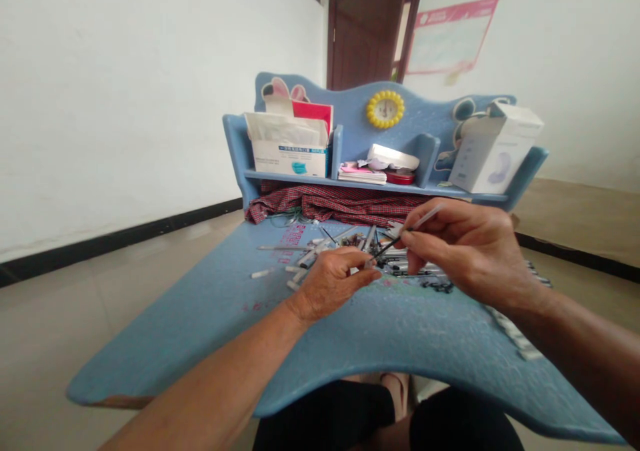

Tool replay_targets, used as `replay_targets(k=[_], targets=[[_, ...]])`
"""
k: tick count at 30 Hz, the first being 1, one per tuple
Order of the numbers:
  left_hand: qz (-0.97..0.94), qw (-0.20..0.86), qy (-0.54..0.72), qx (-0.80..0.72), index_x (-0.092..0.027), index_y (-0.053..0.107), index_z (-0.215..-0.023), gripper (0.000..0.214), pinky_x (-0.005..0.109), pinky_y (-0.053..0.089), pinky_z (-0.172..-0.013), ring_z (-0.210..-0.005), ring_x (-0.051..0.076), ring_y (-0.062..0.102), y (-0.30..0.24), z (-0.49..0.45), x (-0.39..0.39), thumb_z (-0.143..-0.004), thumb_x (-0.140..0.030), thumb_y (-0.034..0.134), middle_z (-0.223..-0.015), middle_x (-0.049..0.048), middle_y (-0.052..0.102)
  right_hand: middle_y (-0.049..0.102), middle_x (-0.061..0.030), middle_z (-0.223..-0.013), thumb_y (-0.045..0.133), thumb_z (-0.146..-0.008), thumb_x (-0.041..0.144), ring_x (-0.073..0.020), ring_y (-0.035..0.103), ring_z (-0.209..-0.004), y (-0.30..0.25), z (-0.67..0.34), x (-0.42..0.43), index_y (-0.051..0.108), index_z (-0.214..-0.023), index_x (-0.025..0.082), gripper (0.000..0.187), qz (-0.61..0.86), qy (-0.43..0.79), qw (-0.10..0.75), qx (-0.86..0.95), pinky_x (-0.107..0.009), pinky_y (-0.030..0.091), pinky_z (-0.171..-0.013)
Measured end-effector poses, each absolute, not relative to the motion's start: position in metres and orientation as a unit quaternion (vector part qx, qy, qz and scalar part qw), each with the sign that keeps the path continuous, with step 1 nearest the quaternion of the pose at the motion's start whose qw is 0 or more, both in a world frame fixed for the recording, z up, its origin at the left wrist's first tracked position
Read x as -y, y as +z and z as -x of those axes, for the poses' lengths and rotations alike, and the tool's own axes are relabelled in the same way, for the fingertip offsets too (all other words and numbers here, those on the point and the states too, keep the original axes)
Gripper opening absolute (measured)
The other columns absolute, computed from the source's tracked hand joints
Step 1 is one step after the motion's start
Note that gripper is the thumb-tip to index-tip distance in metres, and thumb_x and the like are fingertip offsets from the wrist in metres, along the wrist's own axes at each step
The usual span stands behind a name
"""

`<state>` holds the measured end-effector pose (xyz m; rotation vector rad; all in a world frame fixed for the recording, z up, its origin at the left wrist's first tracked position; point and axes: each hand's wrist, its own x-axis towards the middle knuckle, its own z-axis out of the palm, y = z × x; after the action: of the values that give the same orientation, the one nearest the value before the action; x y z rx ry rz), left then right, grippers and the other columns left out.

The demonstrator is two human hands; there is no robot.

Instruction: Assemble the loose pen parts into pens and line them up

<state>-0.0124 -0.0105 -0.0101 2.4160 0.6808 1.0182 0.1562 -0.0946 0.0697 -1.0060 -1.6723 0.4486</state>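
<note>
My left hand (pixel 334 283) rests on the blue desk (pixel 210 317), fingers curled and pinched on a small grey part I cannot make out. My right hand (pixel 463 247) hovers just to its right, fingers closed on a thin clear pen tube (pixel 426 218) with a thin black rod (pixel 387 246) slanting down from it toward the left hand. Behind both hands lies a heap of loose pen parts (pixel 320 247): grey and white tubes, black bits.
A red checked cloth (pixel 330 204) lies under the desk's shelf. The shelf holds a box of face masks (pixel 290 154), pink booklets (pixel 361 173), a red tin (pixel 400 177) and a white box (pixel 493 151). A dark door (pixel 367 27) stands behind.
</note>
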Motion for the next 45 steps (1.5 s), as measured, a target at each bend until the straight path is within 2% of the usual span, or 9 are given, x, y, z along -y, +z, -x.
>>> replay_targets(k=[15,19,25,29,32,34,37,42,45], targets=[[-0.895,0.179,0.348,-0.212,-0.015,0.060,-0.073,0.027,0.023,0.038,-0.065,-0.065,0.011,0.048,-0.007,0.012,0.011,-0.087,-0.033,0.045,-0.066,-0.0018,0.053,0.055,0.0045,-0.056,0.054,-0.073,0.009,-0.0068,0.046,-0.048,0.078,-0.149,0.099,0.061,-0.070,0.017,0.011,0.434,0.051,0.414,0.798,-0.020,0.037,-0.046],[-0.880,0.183,0.372,-0.232,-0.014,0.062,-0.070,0.028,0.022,0.038,-0.062,-0.061,0.010,0.046,-0.004,0.013,0.013,-0.085,-0.035,0.050,-0.063,-0.0019,0.051,0.054,0.0048,-0.052,0.054,-0.072,0.010,-0.0066,0.048,-0.044,0.083,-0.148,0.093,0.059,-0.068,0.016,0.009,0.450,0.113,0.448,0.764,-0.018,0.035,-0.041],[-0.826,0.299,0.413,-0.241,-0.011,0.069,-0.085,0.025,0.021,0.040,-0.058,-0.064,0.011,0.052,0.004,0.016,0.016,-0.079,-0.033,0.060,-0.071,0.0016,0.062,0.056,0.0040,-0.055,0.058,-0.075,0.022,-0.0074,0.052,-0.039,0.073,-0.157,0.075,0.057,-0.078,0.014,0.009,0.485,0.268,0.426,0.715,-0.018,0.036,-0.037],[-0.805,0.328,0.422,-0.258,-0.010,0.070,-0.086,0.026,0.019,0.041,-0.060,-0.065,0.011,0.054,0.005,0.016,0.016,-0.077,-0.033,0.063,-0.073,0.0014,0.064,0.059,0.0014,-0.055,0.056,-0.079,0.027,-0.0109,0.056,-0.045,0.059,-0.177,0.070,0.062,-0.088,0.014,0.016,0.559,0.152,0.279,0.766,-0.020,0.039,-0.044],[-0.797,0.337,0.426,-0.265,-0.011,0.071,-0.089,0.027,0.020,0.044,-0.064,-0.070,0.012,0.056,0.002,0.016,0.014,-0.077,-0.034,0.063,-0.077,0.0027,0.066,0.068,-0.0075,-0.068,0.054,-0.077,0.014,-0.0194,0.064,-0.063,0.039,-0.194,0.066,0.067,-0.080,0.015,0.013,0.580,-0.049,0.057,0.811,-0.027,0.043,-0.056],[-0.798,0.331,0.426,-0.267,-0.012,0.071,-0.088,0.027,0.020,0.044,-0.063,-0.069,0.013,0.057,0.000,0.016,0.013,-0.076,-0.036,0.063,-0.076,0.0029,0.066,0.070,-0.0129,-0.076,0.049,-0.076,0.006,-0.0236,0.066,-0.070,0.023,-0.203,0.063,0.068,-0.079,0.014,0.021,0.568,-0.107,-0.078,0.812,-0.029,0.043,-0.057],[-0.800,0.328,0.428,-0.264,-0.013,0.072,-0.087,0.027,0.020,0.043,-0.060,-0.066,0.012,0.056,0.000,0.016,0.013,-0.076,-0.036,0.063,-0.073,0.0021,0.066,0.070,-0.0170,-0.079,0.044,-0.075,0.001,-0.0257,0.067,-0.071,0.002,-0.212,0.059,0.069,-0.081,0.011,0.028,0.541,-0.125,-0.159,0.817,-0.030,0.044,-0.058],[-0.815,0.316,0.411,-0.260,-0.011,0.070,-0.082,0.024,0.020,0.041,-0.059,-0.065,0.011,0.054,0.003,0.016,0.015,-0.078,-0.034,0.061,-0.072,0.0018,0.064,0.070,-0.0170,-0.076,0.045,-0.073,-0.001,-0.0231,0.066,-0.069,-0.010,-0.224,0.052,0.068,-0.078,0.009,0.026,0.524,-0.124,-0.124,0.834,-0.028,0.042,-0.058],[-0.826,0.301,0.401,-0.256,-0.010,0.070,-0.081,0.024,0.020,0.040,-0.058,-0.065,0.011,0.053,0.005,0.016,0.017,-0.079,-0.032,0.060,-0.070,0.0015,0.062,0.068,-0.0113,-0.071,0.046,-0.075,0.005,-0.0179,0.064,-0.064,-0.001,-0.224,0.054,0.065,-0.074,0.011,0.020,0.542,-0.061,0.050,0.837,-0.024,0.040,-0.056]])
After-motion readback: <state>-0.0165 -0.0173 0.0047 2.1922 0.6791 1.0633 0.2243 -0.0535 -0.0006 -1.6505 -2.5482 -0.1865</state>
